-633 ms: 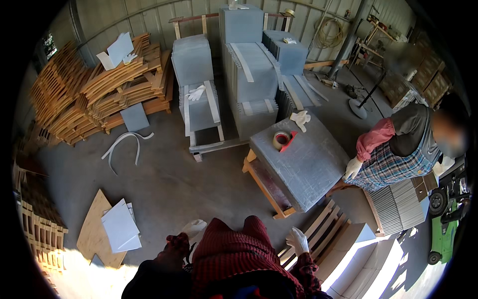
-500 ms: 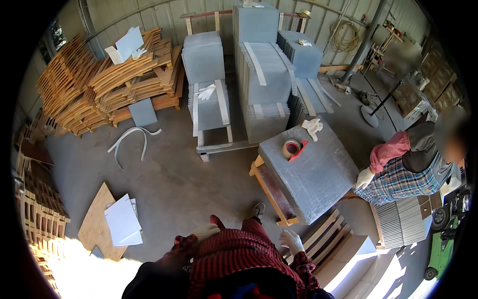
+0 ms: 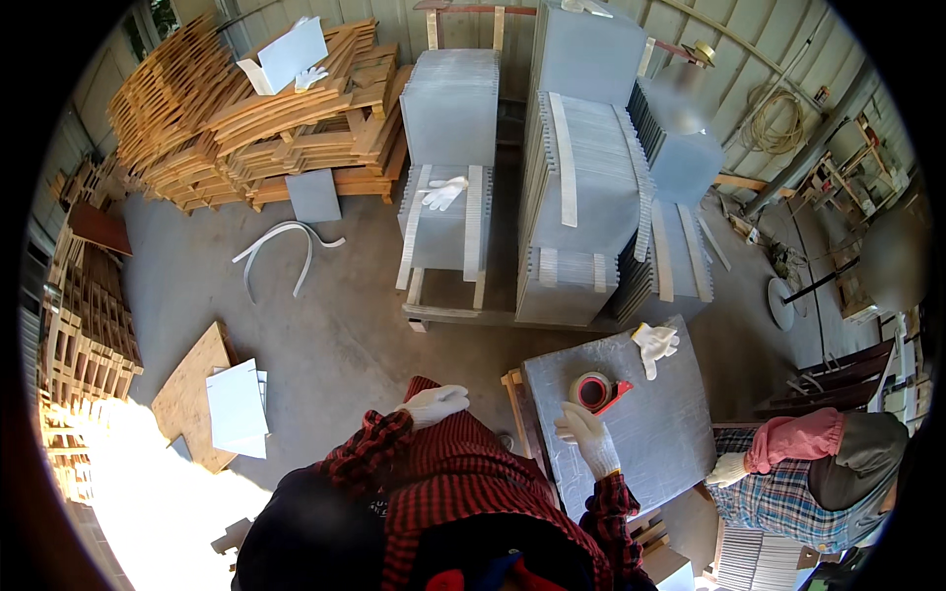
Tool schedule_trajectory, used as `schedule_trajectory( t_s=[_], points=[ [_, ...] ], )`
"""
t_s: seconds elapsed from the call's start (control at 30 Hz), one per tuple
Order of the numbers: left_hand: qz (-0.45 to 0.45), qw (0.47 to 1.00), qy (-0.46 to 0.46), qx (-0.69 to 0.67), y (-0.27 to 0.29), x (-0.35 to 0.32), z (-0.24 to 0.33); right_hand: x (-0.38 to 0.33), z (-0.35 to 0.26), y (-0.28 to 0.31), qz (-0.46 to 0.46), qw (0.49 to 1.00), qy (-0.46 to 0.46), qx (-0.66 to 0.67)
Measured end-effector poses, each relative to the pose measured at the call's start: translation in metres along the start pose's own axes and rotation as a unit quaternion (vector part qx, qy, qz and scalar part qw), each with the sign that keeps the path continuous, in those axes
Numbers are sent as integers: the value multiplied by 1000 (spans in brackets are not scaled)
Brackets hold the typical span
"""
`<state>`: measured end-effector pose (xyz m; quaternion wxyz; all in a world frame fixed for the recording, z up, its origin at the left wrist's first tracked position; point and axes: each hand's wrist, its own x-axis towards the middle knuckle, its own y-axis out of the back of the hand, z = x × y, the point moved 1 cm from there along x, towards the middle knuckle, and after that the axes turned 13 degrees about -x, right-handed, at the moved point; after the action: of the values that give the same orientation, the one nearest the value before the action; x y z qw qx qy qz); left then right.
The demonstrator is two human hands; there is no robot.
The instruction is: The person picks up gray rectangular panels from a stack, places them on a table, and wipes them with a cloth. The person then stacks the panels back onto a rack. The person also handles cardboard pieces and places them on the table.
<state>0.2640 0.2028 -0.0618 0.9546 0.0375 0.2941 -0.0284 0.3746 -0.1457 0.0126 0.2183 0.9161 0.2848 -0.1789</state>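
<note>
Here, the moment in lines.

My right hand (image 3: 588,433): gloved in white, fingers loosely spread and holding nothing, resting on the grey slab (image 3: 641,448) near its left edge.

Tape roll (image 3: 592,391): red, lying flat on the slab just beyond my right fingertips, close to the slab's far-left corner. I cannot tell whether the glove touches it.

My left hand (image 3: 436,404): gloved too, half curled and empty, hanging in the air left of the slab over the concrete floor (image 3: 335,335), touching nothing.

Spare glove (image 3: 654,345): white, crumpled at the slab's far edge, apart from the tape.

Slab's carrier: a low wooden frame (image 3: 519,414) shows under the left edge.

Another person: their gloved hand (image 3: 727,471) and pink sleeve (image 3: 793,440) are at the slab's near-right corner.

Beyond: stacks of grey panels (image 3: 572,197) on a pallet, one with a glove on top, and curved wooden pieces (image 3: 256,118) piled at the far left.

Doing it well, as I judge it: I reach the short way forward, close my fingers around the roll's outer rim rather than its sticky end, and lift it straight up so it does not drag on the slab.

Care: I keep my forearm low and clear of the other person's hand.
</note>
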Motion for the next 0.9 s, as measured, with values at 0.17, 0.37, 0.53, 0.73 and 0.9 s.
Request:
schedule_trajectory(
  t_s=[0.17, 0.37, 0.53, 0.73, 0.9],
  points=[
    [67, 998, 15, 9, 105, 68, 55, 86, -76, -40, 4, 999, 32, 22],
    [248, 953, -130, 115, 283, 271, 142, 174, -103, -54, 79, 992, -77, -60],
    [270, 862, -273, 332, 400, 407, 247, 225, -163, -70, 197, 962, 22, -188],
    [274, 710, -248, 599, 432, 486, 330, 221, -187, -148, 244, 950, -155, -117],
    [243, 677, -295, 629, 455, 549, 392, 194, -208, -184, 261, 917, -285, -98]
  ],
)
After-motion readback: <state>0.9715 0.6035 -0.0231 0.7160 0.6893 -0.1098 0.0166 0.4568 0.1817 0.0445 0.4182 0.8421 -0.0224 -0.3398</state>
